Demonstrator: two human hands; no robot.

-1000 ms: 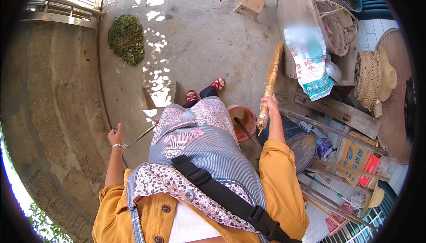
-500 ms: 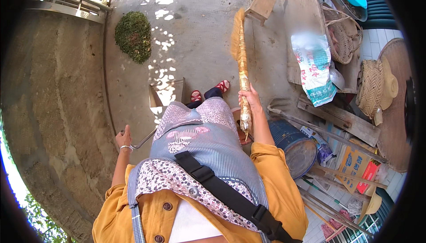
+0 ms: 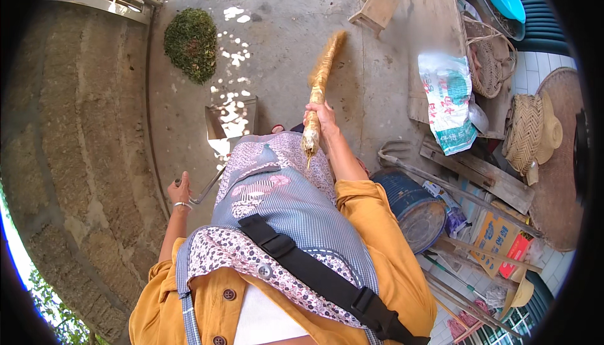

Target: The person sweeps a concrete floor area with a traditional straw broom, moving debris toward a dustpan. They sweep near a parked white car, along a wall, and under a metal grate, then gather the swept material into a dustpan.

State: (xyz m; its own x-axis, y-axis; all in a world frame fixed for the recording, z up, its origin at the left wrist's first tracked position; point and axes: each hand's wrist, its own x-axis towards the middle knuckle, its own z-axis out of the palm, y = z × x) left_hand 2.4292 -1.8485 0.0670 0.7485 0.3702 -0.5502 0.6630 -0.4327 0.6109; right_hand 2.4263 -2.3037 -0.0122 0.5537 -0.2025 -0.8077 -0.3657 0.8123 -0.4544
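Your right hand [image 3: 321, 117] is clenched around the broom [image 3: 319, 87], gripping it low on the bound straw shaft. The broom points away from you, out over the concrete floor [image 3: 283, 43], its bristle end fanned out ahead and its short tail end poking back toward your apron [image 3: 283, 200]. It hangs in the air, off the floor, right in front of your body.

Your left hand [image 3: 179, 191] is down at your side, fingers closed on the thin metal handle of the dustpan [image 3: 231, 121]. The pan itself sits low by your feet, its open tray catching patches of sunlight, just left of the broom's line.

Further out on the floor, up and to the left, there's a round heap of green clippings [image 3: 190, 43], well apart from both broom and dustpan. A small wooden stool [image 3: 377, 8] stands ahead, beyond the bristles.

To your right the clutter is thick: a printed white sack [image 3: 450, 102] lying on a wooden board, a blue drum [image 3: 409, 203] tipped on its side just beside your right elbow, woven baskets [image 3: 525, 131] stacked near the wall, and long tool handles and planks lying across each other. To your left runs a rough concrete wall [image 3: 75, 156].
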